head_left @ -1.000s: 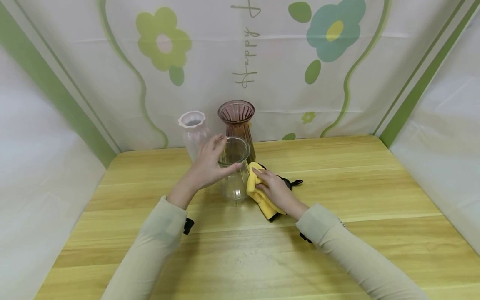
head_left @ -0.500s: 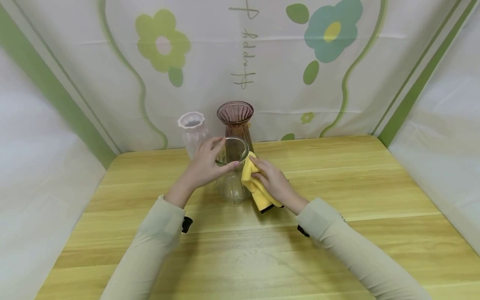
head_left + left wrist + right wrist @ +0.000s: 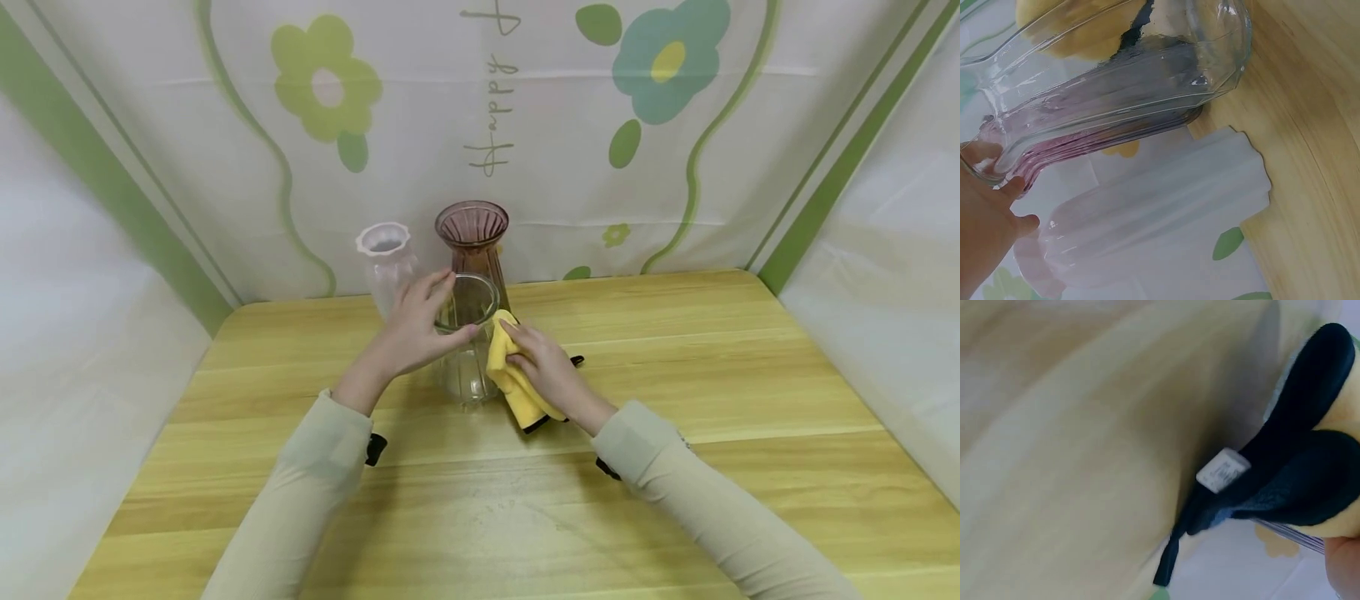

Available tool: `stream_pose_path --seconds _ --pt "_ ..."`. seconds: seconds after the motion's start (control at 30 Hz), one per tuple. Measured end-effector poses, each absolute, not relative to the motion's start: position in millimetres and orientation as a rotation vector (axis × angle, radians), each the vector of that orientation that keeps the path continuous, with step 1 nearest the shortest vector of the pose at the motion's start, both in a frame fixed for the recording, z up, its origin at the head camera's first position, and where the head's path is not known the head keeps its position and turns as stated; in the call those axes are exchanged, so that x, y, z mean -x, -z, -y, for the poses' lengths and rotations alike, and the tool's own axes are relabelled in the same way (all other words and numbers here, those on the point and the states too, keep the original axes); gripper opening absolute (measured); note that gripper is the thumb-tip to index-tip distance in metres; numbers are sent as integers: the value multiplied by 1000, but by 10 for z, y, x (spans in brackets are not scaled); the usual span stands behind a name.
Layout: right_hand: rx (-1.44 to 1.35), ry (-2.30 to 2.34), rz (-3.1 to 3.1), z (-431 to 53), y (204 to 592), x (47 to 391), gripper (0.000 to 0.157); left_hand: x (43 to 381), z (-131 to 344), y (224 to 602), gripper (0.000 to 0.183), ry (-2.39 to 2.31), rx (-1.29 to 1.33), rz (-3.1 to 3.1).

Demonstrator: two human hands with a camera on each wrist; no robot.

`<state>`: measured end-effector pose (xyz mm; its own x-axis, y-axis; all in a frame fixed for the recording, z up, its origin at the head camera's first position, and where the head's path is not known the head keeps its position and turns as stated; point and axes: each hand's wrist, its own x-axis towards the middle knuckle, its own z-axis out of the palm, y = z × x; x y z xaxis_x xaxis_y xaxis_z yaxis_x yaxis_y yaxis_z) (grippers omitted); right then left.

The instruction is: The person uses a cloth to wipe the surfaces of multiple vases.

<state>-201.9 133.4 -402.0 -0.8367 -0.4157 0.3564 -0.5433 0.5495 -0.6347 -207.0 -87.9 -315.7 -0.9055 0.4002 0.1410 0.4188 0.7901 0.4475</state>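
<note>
A clear glass vase (image 3: pixel 467 375) stands upright on the table, its ribbed side also large in the left wrist view. My left hand (image 3: pixel 416 329) holds it by the neck, thumb on the near side and fingers at the far left of the rim. In my right hand (image 3: pixel 551 371) is a bunched yellow cloth (image 3: pixel 517 392) with black edging, pressed to the vase's right side. The right wrist view shows the cloth's dark folded edge (image 3: pixel 1297 469) with a white tag (image 3: pixel 1223 470) and a hanging loop (image 3: pixel 1166 562).
Close behind the clear vase is a purple glass vase (image 3: pixel 480 260) with a flared rim. A pinkish-white vase (image 3: pixel 386 279) with a scalloped rim stands behind my left hand. The wooden table (image 3: pixel 480 517) meets a flower-printed cloth backdrop (image 3: pixel 420 108).
My right hand has moved the cloth up and left along the vase's side, then slightly back down. My left hand keeps its place at the rim; the vases have not visibly moved.
</note>
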Motion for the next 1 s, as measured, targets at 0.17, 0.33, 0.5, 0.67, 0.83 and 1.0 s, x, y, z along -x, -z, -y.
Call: stream_pose_path --seconds 0.17,0.33,0.5,0.67,0.83,1.0 --pt "-760 -1045 2755 -1377 4099 1998 53 2072 873 3172 102 782 644 2930" --pt "-748 -945 2830 -1407 4150 1999 52 2067 864 3191 114 837 624 2902" --pt "-794 -981 2716 -1397 4116 2020 52 2056 855 3186 113 815 641 2885" --pt "-826 -1067 2593 -1347 3986 2042 53 2056 877 3153 108 799 660 2898" --pt "-812 -1137 2544 -1303 3875 2036 53 2065 906 3124 106 794 700 2921" --pt "-800 -1168 2572 -1290 3881 2027 55 2052 900 3122 97 811 698 2952"
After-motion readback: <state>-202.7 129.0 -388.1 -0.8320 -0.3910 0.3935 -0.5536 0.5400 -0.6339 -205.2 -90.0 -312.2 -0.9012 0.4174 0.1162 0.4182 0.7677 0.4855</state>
